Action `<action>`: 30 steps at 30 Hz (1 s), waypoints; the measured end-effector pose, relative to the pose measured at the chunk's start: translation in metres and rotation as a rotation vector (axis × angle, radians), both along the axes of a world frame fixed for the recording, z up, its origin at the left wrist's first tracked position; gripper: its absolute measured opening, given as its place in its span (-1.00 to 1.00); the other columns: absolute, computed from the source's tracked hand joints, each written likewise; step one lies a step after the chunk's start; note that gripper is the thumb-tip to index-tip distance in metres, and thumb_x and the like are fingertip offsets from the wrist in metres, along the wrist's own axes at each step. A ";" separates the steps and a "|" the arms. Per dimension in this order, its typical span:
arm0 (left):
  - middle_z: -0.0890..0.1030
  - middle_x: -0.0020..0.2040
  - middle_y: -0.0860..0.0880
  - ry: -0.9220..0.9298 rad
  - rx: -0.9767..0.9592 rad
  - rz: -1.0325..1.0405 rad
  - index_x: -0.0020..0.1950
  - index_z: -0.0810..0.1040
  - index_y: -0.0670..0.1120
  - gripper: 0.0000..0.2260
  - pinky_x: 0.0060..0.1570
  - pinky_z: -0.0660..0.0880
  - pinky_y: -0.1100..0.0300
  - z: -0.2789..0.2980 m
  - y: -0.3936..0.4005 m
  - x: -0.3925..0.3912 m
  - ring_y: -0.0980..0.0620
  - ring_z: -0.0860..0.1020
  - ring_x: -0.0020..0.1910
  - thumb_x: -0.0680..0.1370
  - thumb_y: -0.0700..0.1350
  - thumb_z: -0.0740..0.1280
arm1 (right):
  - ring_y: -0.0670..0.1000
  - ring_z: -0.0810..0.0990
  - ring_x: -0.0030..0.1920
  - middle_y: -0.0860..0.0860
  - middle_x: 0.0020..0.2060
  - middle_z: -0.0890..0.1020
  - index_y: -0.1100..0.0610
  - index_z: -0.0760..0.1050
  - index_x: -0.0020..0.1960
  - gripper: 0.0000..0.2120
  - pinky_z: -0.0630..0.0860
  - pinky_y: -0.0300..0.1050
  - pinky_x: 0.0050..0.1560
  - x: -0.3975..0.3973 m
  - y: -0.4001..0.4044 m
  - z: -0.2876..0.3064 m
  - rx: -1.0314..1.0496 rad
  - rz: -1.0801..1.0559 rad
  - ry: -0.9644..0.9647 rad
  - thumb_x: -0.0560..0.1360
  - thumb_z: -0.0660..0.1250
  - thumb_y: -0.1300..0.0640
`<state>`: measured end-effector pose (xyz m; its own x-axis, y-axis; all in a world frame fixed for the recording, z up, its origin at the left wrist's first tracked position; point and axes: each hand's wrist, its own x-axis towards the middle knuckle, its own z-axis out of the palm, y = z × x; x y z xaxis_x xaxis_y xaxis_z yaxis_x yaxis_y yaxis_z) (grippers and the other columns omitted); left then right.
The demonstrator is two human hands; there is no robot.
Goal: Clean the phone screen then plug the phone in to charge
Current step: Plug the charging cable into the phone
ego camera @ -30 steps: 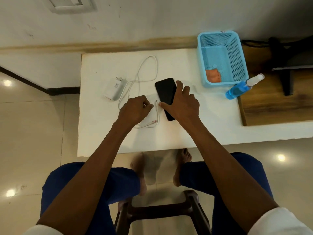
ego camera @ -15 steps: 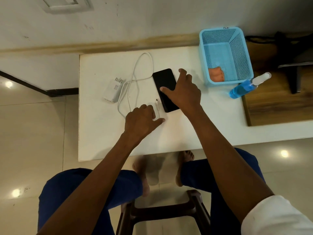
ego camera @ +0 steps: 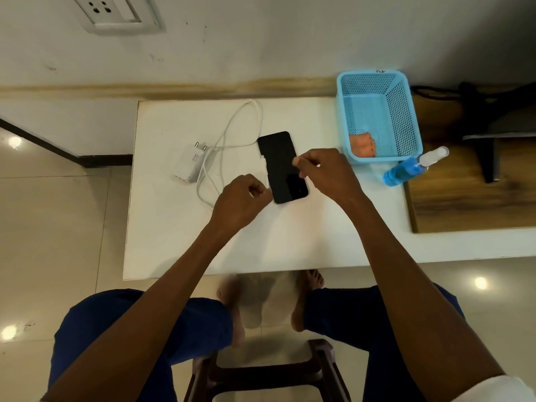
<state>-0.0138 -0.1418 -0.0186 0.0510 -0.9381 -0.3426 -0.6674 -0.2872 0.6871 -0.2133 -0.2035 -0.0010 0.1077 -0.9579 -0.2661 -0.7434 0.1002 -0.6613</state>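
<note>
Lying flat on the white table (ego camera: 290, 242), the black phone (ego camera: 282, 166) sits between both hands, the left hand (ego camera: 240, 198) curled at its near corner, apparently pinching the white cable (ego camera: 229, 140), the right hand (ego camera: 327, 172) with fingers bent over its far-side edge, grip unclear.

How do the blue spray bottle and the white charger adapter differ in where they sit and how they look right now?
The spray bottle lies tilted at the table's right edge, just below the blue basket; the charger adapter lies left of the phone. The bottle is clear blue with a white nozzle; the adapter is plain white with a white cable beside it. Neither is being held.
</note>
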 end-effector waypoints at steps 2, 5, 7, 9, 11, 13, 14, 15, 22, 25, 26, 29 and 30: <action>0.60 -0.14 0.14 0.142 -0.010 0.012 -0.14 0.53 0.08 -0.88 -0.33 0.33 0.43 0.007 -0.002 -0.001 0.29 0.51 -0.27 0.54 0.07 0.39 | -0.12 0.63 -0.27 -0.06 -0.23 0.70 0.07 0.67 0.01 -0.71 0.56 -0.18 -0.25 0.007 0.001 0.005 0.134 -0.011 -0.187 0.57 0.32 -0.12; 0.62 -0.15 0.13 0.226 0.002 -0.045 -0.13 0.57 0.07 -0.90 -0.39 0.36 0.45 0.009 -0.002 -0.008 0.25 0.46 -0.40 0.54 0.04 0.41 | -0.19 0.58 -0.33 -0.04 -0.24 0.69 0.06 0.67 0.02 -0.78 0.44 -0.38 -0.41 0.014 0.006 0.004 0.267 0.013 -0.318 0.54 0.38 -0.07; 0.62 -0.14 0.12 0.237 0.014 -0.085 -0.13 0.58 0.07 -0.92 -0.38 0.37 0.43 0.010 -0.002 -0.009 0.19 0.45 -0.39 0.55 0.01 0.41 | -0.19 0.55 -0.39 -0.05 -0.30 0.65 0.09 0.66 -0.02 -0.81 0.41 -0.38 -0.45 0.017 0.009 0.000 0.291 0.010 -0.339 0.54 0.40 -0.02; 0.63 -0.16 0.14 0.240 0.007 -0.095 -0.12 0.60 0.08 -0.93 -0.34 0.37 0.46 0.011 -0.005 -0.004 0.20 0.50 -0.35 0.56 -0.03 0.39 | -0.14 0.57 -0.39 -0.05 -0.29 0.68 0.14 0.64 0.02 -0.77 0.43 -0.32 -0.45 0.016 0.008 -0.001 0.300 0.000 -0.326 0.54 0.39 -0.02; 0.66 -0.17 0.11 0.233 -0.030 -0.002 -0.09 0.64 0.03 -0.91 -0.21 0.44 0.39 0.014 -0.011 0.011 0.26 0.55 -0.31 0.57 -0.06 0.35 | -0.09 0.60 -0.38 -0.03 -0.24 0.72 0.17 0.63 0.08 -0.77 0.47 -0.29 -0.41 0.012 0.005 -0.001 0.315 -0.001 -0.325 0.57 0.37 0.02; 0.67 -0.20 0.08 0.183 -0.065 0.113 -0.06 0.64 -0.04 -0.88 -0.12 0.49 0.20 0.015 -0.018 0.031 0.24 0.55 -0.30 0.57 -0.04 0.34 | -0.06 0.62 -0.38 0.00 -0.24 0.72 0.16 0.63 0.09 -0.81 0.51 -0.25 -0.39 0.007 0.003 -0.002 0.325 -0.009 -0.316 0.58 0.35 0.09; 0.67 -0.22 0.07 0.118 -0.078 0.129 -0.05 0.63 -0.04 -0.87 -0.15 0.49 0.18 0.015 -0.020 0.041 0.23 0.55 -0.31 0.58 -0.01 0.34 | -0.05 0.63 -0.38 0.00 -0.25 0.73 0.15 0.63 0.09 -0.83 0.52 -0.22 -0.37 0.006 0.003 -0.004 0.326 -0.005 -0.301 0.58 0.34 0.10; 0.67 -0.22 0.07 0.039 -0.078 0.116 -0.05 0.61 -0.03 -0.85 -0.21 0.46 0.19 0.014 -0.022 0.051 0.22 0.53 -0.32 0.58 0.03 0.34 | -0.04 0.63 -0.37 0.00 -0.26 0.72 0.14 0.63 0.08 -0.84 0.52 -0.20 -0.35 0.005 0.003 -0.005 0.325 0.006 -0.283 0.58 0.33 0.10; 0.55 -0.21 0.21 -0.308 0.110 -0.302 -0.17 0.54 0.17 -0.75 -0.30 0.31 0.23 0.003 -0.015 0.057 0.23 0.49 -0.21 0.43 0.32 0.40 | 0.02 0.69 -0.30 -0.04 -0.28 0.72 0.10 0.61 0.11 -0.82 0.57 -0.18 -0.28 0.001 0.000 -0.008 0.264 0.044 -0.149 0.59 0.31 0.07; 0.53 -0.19 0.21 -0.424 0.110 -0.429 -0.19 0.50 0.14 -0.71 -0.32 0.24 0.24 -0.004 -0.008 0.041 0.18 0.48 -0.18 0.41 0.34 0.38 | -0.02 0.69 -0.30 -0.06 -0.26 0.71 0.08 0.61 0.11 -0.82 0.61 -0.13 -0.23 0.001 -0.001 -0.009 0.227 0.040 -0.090 0.59 0.30 0.05; 0.54 -0.17 0.19 -0.445 0.116 -0.443 -0.21 0.48 0.13 -0.72 -0.34 0.21 0.25 -0.006 -0.006 0.037 0.17 0.48 -0.17 0.42 0.31 0.38 | -0.03 0.69 -0.29 -0.06 -0.25 0.71 0.08 0.60 0.10 -0.81 0.64 -0.10 -0.19 0.001 -0.001 -0.009 0.215 0.038 -0.077 0.59 0.29 0.04; 0.53 -0.14 0.19 -0.440 0.168 -0.471 -0.22 0.45 0.12 -0.77 -0.36 0.19 0.27 -0.006 -0.006 0.036 0.15 0.48 -0.16 0.48 0.22 0.38 | -0.03 0.69 -0.26 -0.06 -0.24 0.72 0.07 0.59 0.11 -0.81 0.67 0.01 -0.08 0.000 -0.003 -0.009 0.188 0.022 -0.046 0.59 0.28 0.02; 0.53 -0.15 0.19 -0.404 0.208 -0.492 -0.23 0.46 0.13 -0.79 -0.34 0.22 0.27 -0.004 -0.007 0.040 0.17 0.47 -0.18 0.48 0.20 0.39 | -0.02 0.69 -0.24 -0.06 -0.22 0.72 0.06 0.58 0.13 -0.80 0.66 0.05 -0.04 0.000 -0.003 -0.010 0.181 0.013 -0.032 0.59 0.28 0.01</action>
